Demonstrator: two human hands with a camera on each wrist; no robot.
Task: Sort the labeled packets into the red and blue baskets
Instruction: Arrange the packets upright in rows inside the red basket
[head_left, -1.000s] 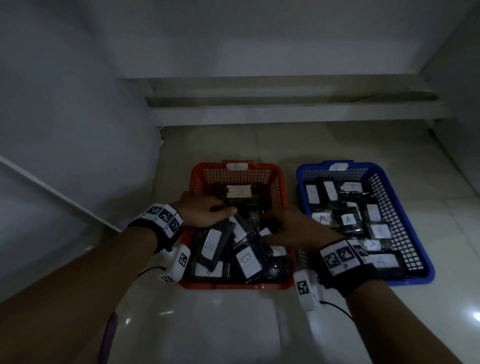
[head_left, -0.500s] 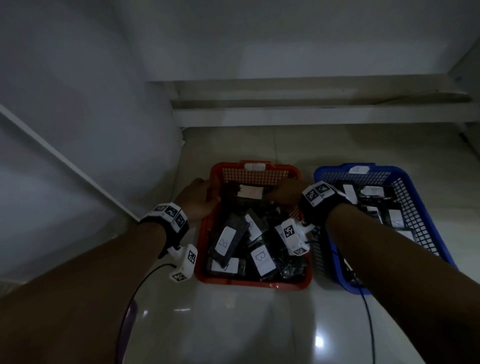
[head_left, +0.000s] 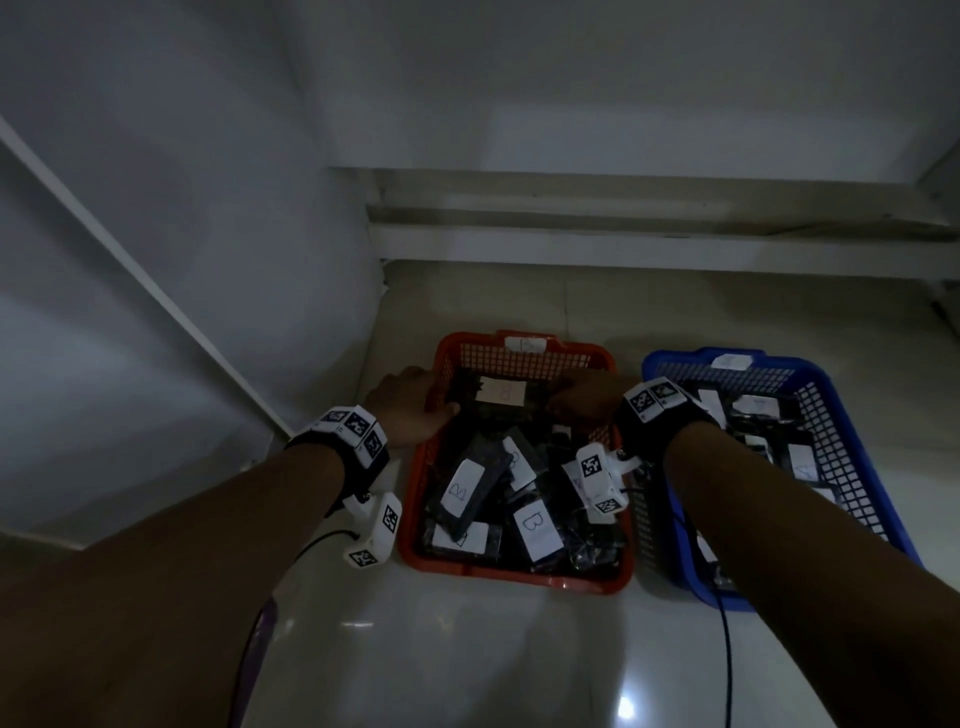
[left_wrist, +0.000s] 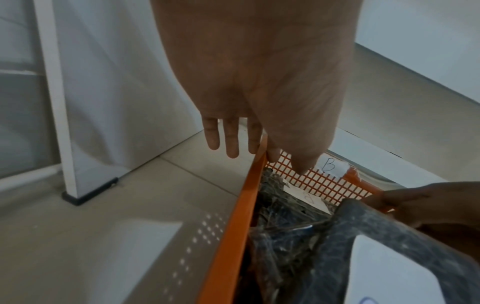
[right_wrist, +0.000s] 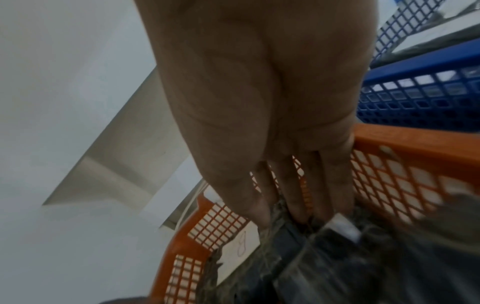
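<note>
The red basket (head_left: 415, 499) sits on the floor, full of dark packets with white B labels (head_left: 535, 527). My left hand (head_left: 410, 410) rests astride its far left rim (left_wrist: 233, 236). Its fingers (left_wrist: 231, 142) hang straight outside the rim and its thumb is inside. My right hand (head_left: 576, 402) reaches into the far right corner. Its straight fingers (right_wrist: 298, 205) push down among the packets beside one labelled B (right_wrist: 241, 244). The blue basket (head_left: 779, 361) stands to the right and holds packets labelled A (head_left: 802, 470).
A white wall panel (head_left: 156, 312) stands close on the left, its foot (left_wrist: 88, 193) on the tiles. A raised ledge (head_left: 623, 249) runs behind both baskets. Pale floor tiles (head_left: 493, 649) lie in front. Cables hang from both wrists.
My left hand has left the packets and gone to the red basket's far left rim. My right hand has moved from the basket's middle to its far right corner.
</note>
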